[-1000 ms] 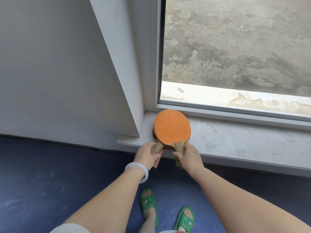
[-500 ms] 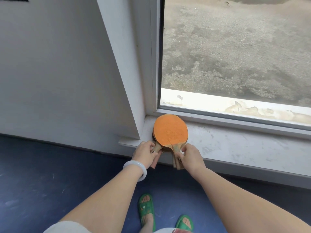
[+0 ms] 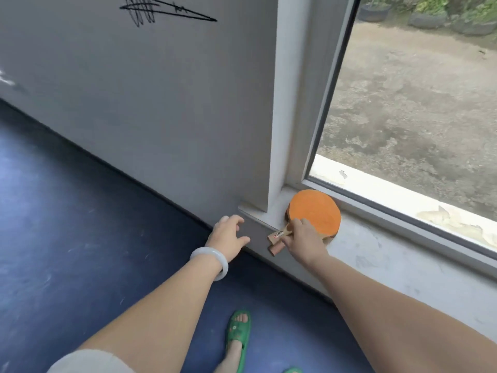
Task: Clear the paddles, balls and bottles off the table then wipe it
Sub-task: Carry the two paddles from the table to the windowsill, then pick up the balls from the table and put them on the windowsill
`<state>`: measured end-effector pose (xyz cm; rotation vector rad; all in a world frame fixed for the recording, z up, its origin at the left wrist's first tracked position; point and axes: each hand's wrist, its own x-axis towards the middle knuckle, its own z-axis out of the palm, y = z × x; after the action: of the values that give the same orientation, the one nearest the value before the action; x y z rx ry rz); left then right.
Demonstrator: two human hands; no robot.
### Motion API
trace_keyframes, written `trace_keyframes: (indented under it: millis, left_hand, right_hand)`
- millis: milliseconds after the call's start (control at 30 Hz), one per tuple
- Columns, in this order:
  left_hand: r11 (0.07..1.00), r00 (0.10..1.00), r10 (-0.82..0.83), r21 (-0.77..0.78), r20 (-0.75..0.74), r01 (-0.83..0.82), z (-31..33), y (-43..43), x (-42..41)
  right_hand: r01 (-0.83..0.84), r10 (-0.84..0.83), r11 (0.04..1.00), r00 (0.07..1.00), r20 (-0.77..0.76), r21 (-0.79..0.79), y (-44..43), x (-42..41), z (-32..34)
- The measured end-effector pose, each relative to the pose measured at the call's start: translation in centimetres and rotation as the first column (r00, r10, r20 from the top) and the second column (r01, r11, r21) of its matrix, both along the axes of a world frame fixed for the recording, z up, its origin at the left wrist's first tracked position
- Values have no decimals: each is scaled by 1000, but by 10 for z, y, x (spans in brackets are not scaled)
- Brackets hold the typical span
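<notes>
Closest to the camera there's a foot in a green sandal [image 3: 238, 332] on the blue floor [image 3: 80, 224], right under where anything would land.

Next up is the left hand [image 3: 228, 235], with a pale bangle [image 3: 212, 261] on that wrist. It's open with the fingers spread, has nothing in it, and hovers just off the wall below the left end of the windowsill [image 3: 390, 262]. So it's no help if something slips.

The right hand [image 3: 305, 240] has its fingers curled over the handles [image 3: 277, 236] of the stacked table tennis paddles [image 3: 316, 211], up by the neck. I'd guess at least two paddles, since two handle ends show.

The orange blades sit in the sill's back left corner, tucked close to the window frame [image 3: 376, 203]. The handles poke out past the front edge, over the floor.

What I'd worry about:
- That overhang. Let go carelessly, or brush the handles while turning away, and the stack could pivot off the front edge.
- The top paddle isn't squared up with the one below, judging by the splayed handles, so it could slide off.
- The sill looks smooth and a bit dusty, so there's not much grip.

A nudge further into the corner before releasing would probably sort it. The table, balls and bottles aren't in view, so most of the job looks to be ahead.
</notes>
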<state>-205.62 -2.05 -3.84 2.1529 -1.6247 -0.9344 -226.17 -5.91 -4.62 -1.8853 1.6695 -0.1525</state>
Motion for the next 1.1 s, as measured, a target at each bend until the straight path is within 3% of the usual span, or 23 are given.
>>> trace_keyframes:
  millis: [367, 600, 833, 1100]
  left_hand:
    - [953, 951, 304, -11, 54, -304, 53, 130, 139]
    - [856, 855, 518, -19, 30, -517, 75, 261, 262]
    - [655, 653, 756, -30, 47, -755, 95, 420, 381]
    - [411, 411, 897, 36, 164, -911, 102, 563, 468]
  right_hand:
    - [-367, 366, 926, 930, -28, -87, 44, 145, 61]
    - [-522, 523, 850, 852, 2, -74, 124, 300, 90]
    - [-768, 766, 637, 640, -52, -62, 242, 487, 93]
    - [-963, 959, 258, 265, -98, -83, 367, 650, 100]
